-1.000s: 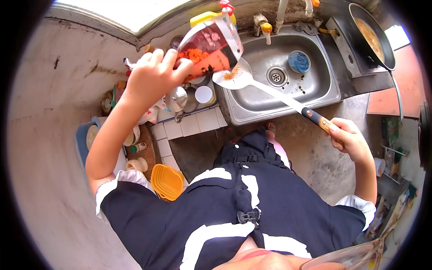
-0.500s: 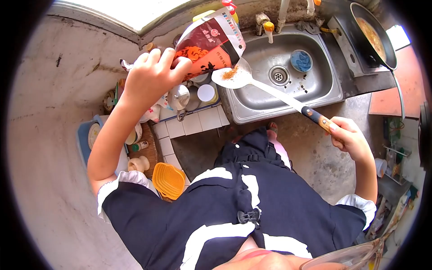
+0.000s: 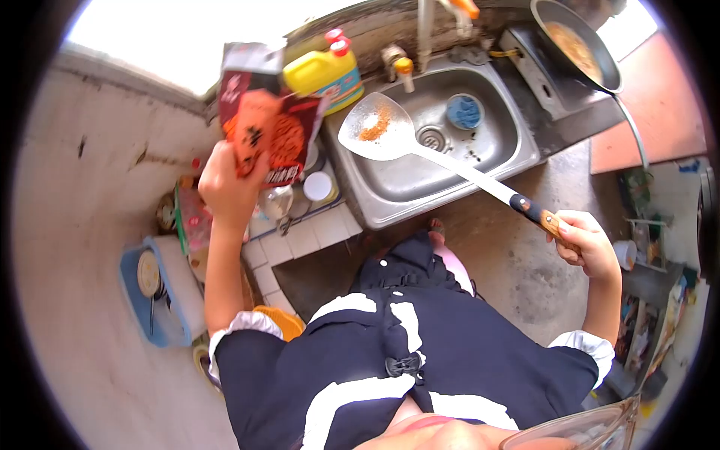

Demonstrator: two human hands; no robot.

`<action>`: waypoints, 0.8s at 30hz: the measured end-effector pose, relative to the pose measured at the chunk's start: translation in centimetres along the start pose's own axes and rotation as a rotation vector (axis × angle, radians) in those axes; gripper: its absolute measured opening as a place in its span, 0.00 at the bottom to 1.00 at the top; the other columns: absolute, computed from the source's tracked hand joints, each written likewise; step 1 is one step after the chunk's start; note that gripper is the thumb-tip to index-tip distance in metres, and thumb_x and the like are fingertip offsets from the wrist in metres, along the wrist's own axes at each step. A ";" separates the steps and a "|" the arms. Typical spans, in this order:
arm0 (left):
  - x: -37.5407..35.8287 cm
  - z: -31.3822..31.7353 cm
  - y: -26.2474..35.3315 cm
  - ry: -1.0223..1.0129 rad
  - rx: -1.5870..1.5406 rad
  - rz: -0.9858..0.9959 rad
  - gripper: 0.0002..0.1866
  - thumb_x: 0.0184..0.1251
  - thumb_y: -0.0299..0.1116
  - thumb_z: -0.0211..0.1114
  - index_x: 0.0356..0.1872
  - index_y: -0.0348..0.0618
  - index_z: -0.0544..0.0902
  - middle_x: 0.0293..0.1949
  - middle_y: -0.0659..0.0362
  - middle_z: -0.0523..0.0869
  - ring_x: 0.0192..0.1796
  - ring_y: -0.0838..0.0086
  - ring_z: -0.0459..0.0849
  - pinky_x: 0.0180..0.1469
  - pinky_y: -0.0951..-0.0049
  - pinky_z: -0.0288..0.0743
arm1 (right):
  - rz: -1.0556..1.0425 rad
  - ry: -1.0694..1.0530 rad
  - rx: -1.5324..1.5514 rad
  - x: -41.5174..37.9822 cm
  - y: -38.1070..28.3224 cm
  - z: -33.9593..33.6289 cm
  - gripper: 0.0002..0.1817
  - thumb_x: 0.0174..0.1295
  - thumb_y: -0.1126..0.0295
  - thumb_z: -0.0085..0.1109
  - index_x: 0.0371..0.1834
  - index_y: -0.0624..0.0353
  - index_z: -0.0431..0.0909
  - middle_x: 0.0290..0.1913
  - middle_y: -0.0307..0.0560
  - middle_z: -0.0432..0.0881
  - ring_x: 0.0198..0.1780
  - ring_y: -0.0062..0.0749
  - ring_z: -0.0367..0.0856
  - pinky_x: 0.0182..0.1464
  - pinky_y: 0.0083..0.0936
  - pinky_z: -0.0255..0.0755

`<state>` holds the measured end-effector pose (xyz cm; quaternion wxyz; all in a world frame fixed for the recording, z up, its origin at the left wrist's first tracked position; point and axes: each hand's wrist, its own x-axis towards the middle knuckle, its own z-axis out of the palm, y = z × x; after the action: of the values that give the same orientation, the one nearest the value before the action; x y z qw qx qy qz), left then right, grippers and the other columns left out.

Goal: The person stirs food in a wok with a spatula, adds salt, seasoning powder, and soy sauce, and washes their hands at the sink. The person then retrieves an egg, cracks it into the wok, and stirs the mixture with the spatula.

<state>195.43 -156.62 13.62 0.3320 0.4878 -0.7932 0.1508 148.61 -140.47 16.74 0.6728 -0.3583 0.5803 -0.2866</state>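
Observation:
My left hand (image 3: 229, 180) is closed around a dark red and orange seasoning packet (image 3: 289, 139), held up at the left of the sink and somewhat blurred. In my right hand (image 3: 589, 244) is the wood-and-black handle of a metal spatula (image 3: 469, 174), gripped near its end. The spatula's broad blade reaches over the left rim of the sink. A small heap of reddish-brown powder (image 3: 377, 124) lies on that blade. Packet and blade are apart.
Below the spatula is a steel sink (image 3: 360, 202) holding a small bowl with a blue cloth (image 3: 465, 111). A yellow bottle (image 3: 319, 71) stands behind. At upper right, a frying pan (image 3: 611, 75) with food sits on a stove (image 3: 540, 86). A blue bin (image 3: 142, 322) is at left.
The packet has swung away from the spatula blade, left and more upright, in my left hand. The spatula stays nearly level, the powder still on it. The view has shifted slightly.

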 end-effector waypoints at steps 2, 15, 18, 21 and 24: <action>-1.4 0.7 0.8 0.051 -0.141 -0.174 0.18 0.51 0.35 0.73 0.35 0.37 0.74 0.27 0.51 0.78 0.28 0.54 0.78 0.31 0.64 0.74 | -0.015 0.023 0.037 -2.3 0.1 -1.4 0.18 0.62 0.59 0.55 0.31 0.67 0.73 0.12 0.32 0.61 0.10 0.11 0.51 0.12 0.15 0.41; -6.4 10.5 16.4 -0.164 -0.879 -0.358 0.16 0.59 0.24 0.64 0.44 0.29 0.70 0.34 0.56 0.80 0.35 0.78 0.78 0.37 0.76 0.74 | -0.174 0.372 0.165 -10.0 0.3 -17.0 0.17 0.66 0.60 0.49 0.30 0.65 0.74 0.09 0.30 0.63 0.07 0.11 0.52 0.09 0.13 0.45; -5.2 11.6 19.6 -0.154 -0.888 -0.322 0.14 0.57 0.23 0.65 0.41 0.32 0.70 0.30 0.58 0.80 0.32 0.79 0.77 0.35 0.76 0.73 | -0.170 0.443 0.228 -7.3 0.1 -23.1 0.17 0.71 0.60 0.43 0.32 0.63 0.73 0.10 0.28 0.62 0.07 0.09 0.52 0.09 0.11 0.47; -4.6 12.2 21.5 -0.101 -0.829 -0.289 0.14 0.56 0.24 0.65 0.40 0.33 0.71 0.27 0.60 0.78 0.29 0.78 0.76 0.33 0.76 0.71 | -0.078 0.497 0.222 -3.7 -1.5 -29.3 0.17 0.72 0.59 0.41 0.32 0.60 0.72 0.12 0.25 0.60 0.09 0.07 0.51 0.10 0.09 0.47; -4.4 12.3 22.3 -0.092 -0.824 -0.348 0.13 0.56 0.24 0.65 0.39 0.34 0.71 0.27 0.60 0.78 0.29 0.78 0.75 0.32 0.76 0.71 | -0.033 0.480 0.233 0.8 -2.6 -36.0 0.17 0.72 0.58 0.41 0.30 0.59 0.71 0.13 0.24 0.59 0.10 0.06 0.51 0.10 0.08 0.46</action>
<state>172.56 -149.90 3.51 0.4836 0.4472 -0.7069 -0.2577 113.34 -148.00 15.84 0.5477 -0.2096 0.6804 -0.4394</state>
